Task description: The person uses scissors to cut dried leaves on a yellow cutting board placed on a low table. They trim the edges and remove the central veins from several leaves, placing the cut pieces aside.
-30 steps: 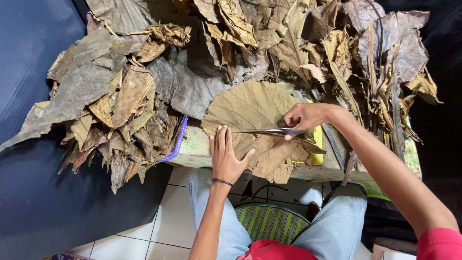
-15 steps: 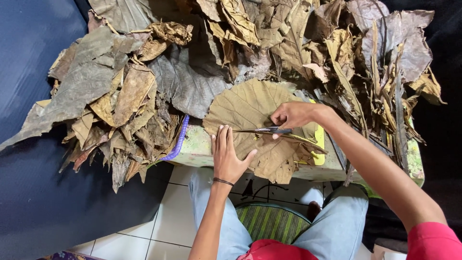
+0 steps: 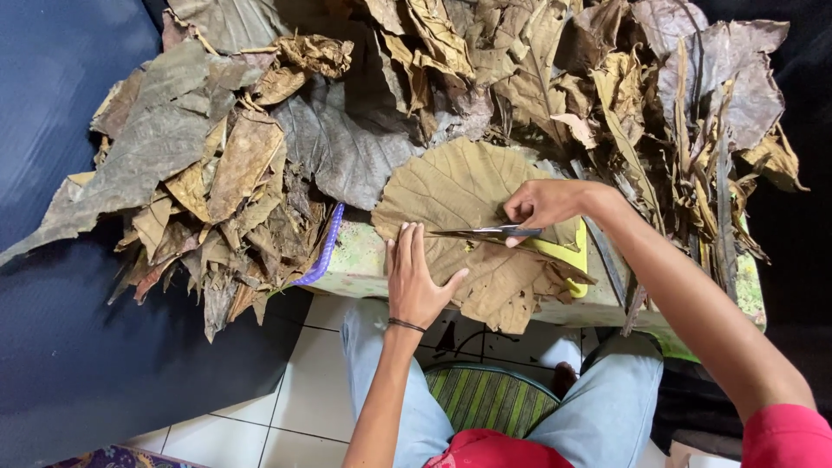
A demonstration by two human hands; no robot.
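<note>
A large dried brown leaf lies flat on a low patterned table. My left hand presses palm-down on the leaf's near part, fingers spread. My right hand grips a pair of scissors whose blades point left across the leaf, tips just above my left fingertips. A thin dark band circles my left wrist.
Heaps of dried, curled leaves cover the table's left and back, with long stems at the right. A yellow object peeks from under the leaf. A dark blue surface lies left. A green striped stool stands between my knees.
The scissors and my right hand have shifted slightly left along the leaf. My left hand stays pressed on the leaf in much the same place.
</note>
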